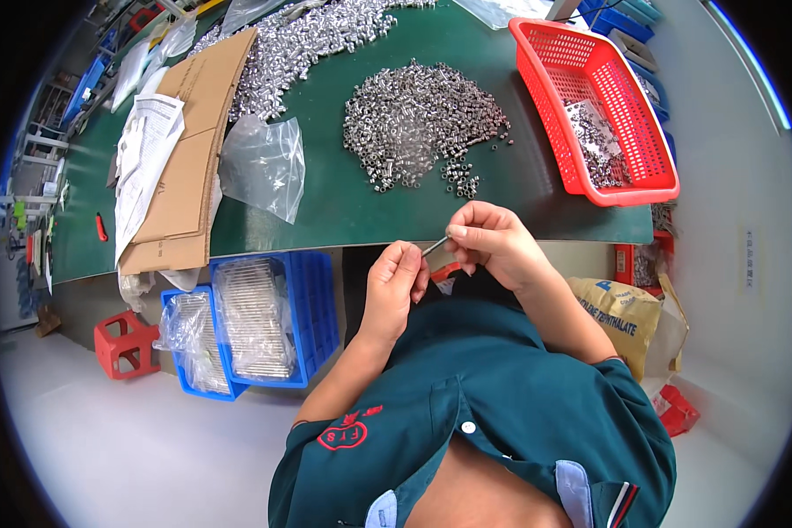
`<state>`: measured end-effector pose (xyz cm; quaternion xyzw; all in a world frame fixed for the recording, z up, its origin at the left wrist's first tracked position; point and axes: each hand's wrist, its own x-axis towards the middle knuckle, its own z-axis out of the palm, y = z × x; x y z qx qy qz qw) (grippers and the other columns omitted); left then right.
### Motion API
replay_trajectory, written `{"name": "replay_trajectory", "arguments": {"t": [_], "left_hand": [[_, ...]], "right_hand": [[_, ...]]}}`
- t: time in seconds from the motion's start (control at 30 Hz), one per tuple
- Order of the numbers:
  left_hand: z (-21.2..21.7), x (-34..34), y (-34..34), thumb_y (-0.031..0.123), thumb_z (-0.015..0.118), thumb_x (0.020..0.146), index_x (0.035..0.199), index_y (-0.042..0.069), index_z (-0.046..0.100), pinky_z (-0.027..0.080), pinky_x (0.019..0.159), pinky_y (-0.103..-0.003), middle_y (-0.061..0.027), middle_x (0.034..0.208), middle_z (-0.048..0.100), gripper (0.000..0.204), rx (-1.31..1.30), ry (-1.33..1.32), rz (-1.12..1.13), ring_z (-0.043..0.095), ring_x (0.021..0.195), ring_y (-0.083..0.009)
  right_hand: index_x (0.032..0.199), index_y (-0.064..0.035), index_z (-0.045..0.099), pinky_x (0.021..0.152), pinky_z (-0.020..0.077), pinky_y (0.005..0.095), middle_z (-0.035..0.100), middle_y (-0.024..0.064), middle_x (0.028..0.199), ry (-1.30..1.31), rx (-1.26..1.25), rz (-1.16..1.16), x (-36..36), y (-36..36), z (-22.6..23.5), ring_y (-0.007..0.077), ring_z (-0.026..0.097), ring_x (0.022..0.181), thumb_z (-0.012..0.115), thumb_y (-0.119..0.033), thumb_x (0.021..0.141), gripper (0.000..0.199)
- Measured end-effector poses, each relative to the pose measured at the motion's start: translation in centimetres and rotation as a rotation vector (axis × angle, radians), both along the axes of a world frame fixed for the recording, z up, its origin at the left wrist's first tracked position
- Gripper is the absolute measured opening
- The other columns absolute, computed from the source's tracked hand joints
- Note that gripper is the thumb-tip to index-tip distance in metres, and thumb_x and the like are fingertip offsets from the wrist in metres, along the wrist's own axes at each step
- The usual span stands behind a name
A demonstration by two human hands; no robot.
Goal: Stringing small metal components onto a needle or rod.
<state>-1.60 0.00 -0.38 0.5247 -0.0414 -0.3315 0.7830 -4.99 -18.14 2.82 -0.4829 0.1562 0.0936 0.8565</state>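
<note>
Just off the table's near edge, my left hand (397, 275) pinches one end of a thin dark rod (435, 245). At the rod's upper right end, my right hand (495, 239) has its thumb and forefinger closed together; a tiny piece may sit between them, too small to make out. Beyond both hands a pile of small metal rings (414, 123) lies on the green table (326, 207), with a few loose ones at its near right side. A larger heap of shiny metal pieces (299, 53) spreads across the far left.
A red plastic basket (547, 114) holding small metal parts stands at the right. Flattened cardboard (189, 167), papers (150, 150) and a clear plastic bag (264, 167) lie at the left. Blue crates (321, 321) and a red stool (125, 345) are below the table; a yellow sack (616, 321) stands right.
</note>
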Motion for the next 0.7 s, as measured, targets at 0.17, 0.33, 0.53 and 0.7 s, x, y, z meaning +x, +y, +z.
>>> {"name": "replay_trajectory", "arguments": {"t": [0.17, 0.33, 0.53, 0.7], "left_hand": [[0.2, -0.3, 0.1, 0.027, 0.047, 0.097, 0.08, 0.008, 0.05, 0.031, 0.048, -0.019, 0.0019, 0.062, 0.047, 0.026, 0.08, -0.109, 0.0, 0.038, 0.053, -0.0042], [0.1, -0.4, 0.2, 0.027, 0.048, 0.097, 0.08, 0.007, 0.051, 0.032, 0.048, -0.019, 0.0024, 0.061, 0.047, 0.027, 0.224, -0.338, 0.014, 0.039, 0.053, -0.0039], [0.1, -0.3, -0.2, 0.026, 0.049, 0.097, 0.077, 0.008, 0.05, 0.031, 0.047, -0.019, 0.0023, 0.059, 0.046, 0.026, 0.05, -0.044, -0.013, 0.038, 0.051, -0.0043], [-0.3, -0.4, -0.3, 0.025, 0.049, 0.096, 0.081, 0.007, 0.05, 0.032, 0.045, -0.021, -0.001, 0.06, 0.047, 0.023, 0.006, 0.038, -0.068, 0.039, 0.048, -0.0073]], "right_hand": [[0.085, -0.0043, 0.059, 0.05, 0.0474, 0.0231, 0.062, 0.0059, 0.074, 0.063, 0.129, 0.026, -0.3, -0.1, -0.1, 0.0094, 0.057, 0.058, 0.062, -0.012, 0.086, 0.009], [0.084, -0.0043, 0.058, 0.05, 0.0481, 0.0238, 0.062, 0.0061, 0.073, 0.115, 0.137, 0.131, -0.6, -0.6, 0.5, 0.01, 0.057, 0.057, 0.062, -0.013, 0.085, 0.01], [0.091, 0.0017, 0.059, 0.055, 0.048, 0.0226, 0.062, 0.0048, 0.076, -0.084, -0.481, -0.118, -2.1, 1.8, 0.7, 0.0096, 0.057, 0.061, 0.063, -0.006, 0.085, 0.011], [0.088, 0.001, 0.06, 0.058, 0.0501, 0.0231, 0.062, 0.0056, 0.074, -0.359, -0.913, -0.182, -2.8, 1.8, 0.4, 0.0099, 0.062, 0.065, 0.066, 0.003, 0.078, 0.012]]}}
